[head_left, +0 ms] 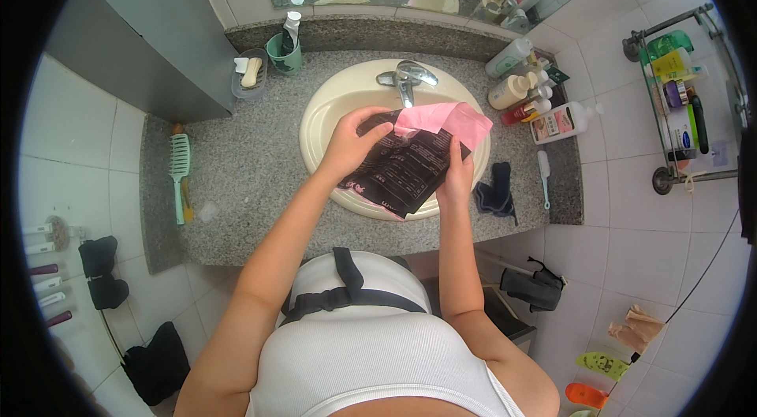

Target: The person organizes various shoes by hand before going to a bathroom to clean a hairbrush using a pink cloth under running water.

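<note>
Both hands hold a black and pink plastic bag [408,171] over the front of the oval cream washbasin [322,88]. The bag's dark face bears printed writing, and its pink top part [440,118] is folded over and creased. My left hand [355,136] grips the bag's upper left edge, thumb on the near face. My right hand [456,171] pinches its right edge, thumb on top. What is inside the bag cannot be seen. Just behind it stands the chrome faucet [407,81], and the bag covers much of the bowl.
Right of the basin lie a dark cloth [495,192] and a light blue brush [543,180]. Several bottles [514,91] crowd the back right corner. At left are a green cup [285,56], a soap dish [250,75] and a mint hairbrush [180,174]. A wall rack [680,97] juts out at right.
</note>
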A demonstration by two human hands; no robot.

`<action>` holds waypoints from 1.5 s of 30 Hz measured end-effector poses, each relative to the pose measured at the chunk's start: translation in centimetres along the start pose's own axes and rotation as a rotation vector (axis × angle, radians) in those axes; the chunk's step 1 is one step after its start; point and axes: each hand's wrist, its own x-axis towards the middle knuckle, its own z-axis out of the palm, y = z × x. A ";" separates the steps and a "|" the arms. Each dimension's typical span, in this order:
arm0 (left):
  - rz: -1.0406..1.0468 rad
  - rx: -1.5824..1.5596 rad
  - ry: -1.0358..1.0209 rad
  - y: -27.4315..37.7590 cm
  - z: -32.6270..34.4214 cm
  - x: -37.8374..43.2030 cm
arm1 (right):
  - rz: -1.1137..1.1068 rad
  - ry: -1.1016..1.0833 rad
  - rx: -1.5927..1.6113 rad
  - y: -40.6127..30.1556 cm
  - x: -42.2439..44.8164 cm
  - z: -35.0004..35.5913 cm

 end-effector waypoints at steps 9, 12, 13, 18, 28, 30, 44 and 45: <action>-0.039 0.104 0.070 0.8 0.4 -0.2 | 0.015 -0.010 -0.016 0.0 0.1 0.1; 0.015 0.110 0.053 0.3 0.2 0.0 | -0.007 -0.049 -0.027 0.0 0.8 -0.1; 0.044 0.111 0.028 0.3 0.1 0.2 | -0.020 -0.066 -0.040 -0.1 1.3 -0.2; 0.128 0.237 -0.072 0.7 -0.3 1.5 | -0.229 -0.107 -0.155 -2.2 3.1 0.1; 0.394 0.687 -0.003 1.1 -0.6 3.3 | -0.579 -0.195 -0.568 -5.5 4.6 0.4; 0.348 0.512 0.002 0.1 -0.6 3.7 | -0.569 -0.219 -0.605 -5.7 4.9 0.0; -0.004 0.227 -0.029 -5.7 -0.6 3.8 | -0.124 0.446 -1.863 3.0 4.8 -24.2; -0.053 0.248 -0.038 -5.5 -0.2 3.8 | -0.131 0.460 -1.807 2.7 4.9 -25.7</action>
